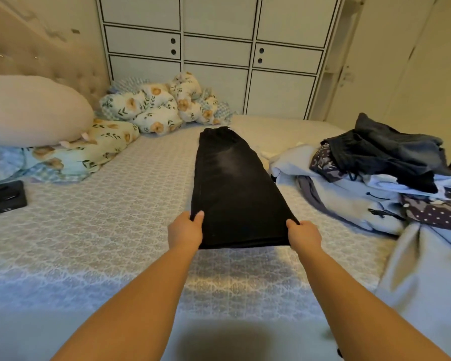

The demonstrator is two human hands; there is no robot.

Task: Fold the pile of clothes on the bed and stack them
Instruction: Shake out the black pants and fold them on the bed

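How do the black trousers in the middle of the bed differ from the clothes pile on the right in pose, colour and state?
The black trousers lie flat in one long strip; the clothes pile is heaped and crumpled. The trousers are one dark colour; the pile mixes pale blue, grey, dark and dotted fabric. The left hand and right hand grip the trousers; the pile lies untouched. Both rest on the bed.

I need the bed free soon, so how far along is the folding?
Early, by the look of it. No finished stack is visible. In hand: the black trousers lie lengthwise on the bed, seemingly folded in half, with the left hand and right hand gripping the near end's corners. Left: the unfolded pile of clothes on the right side, including dark, pale and dotted garments.
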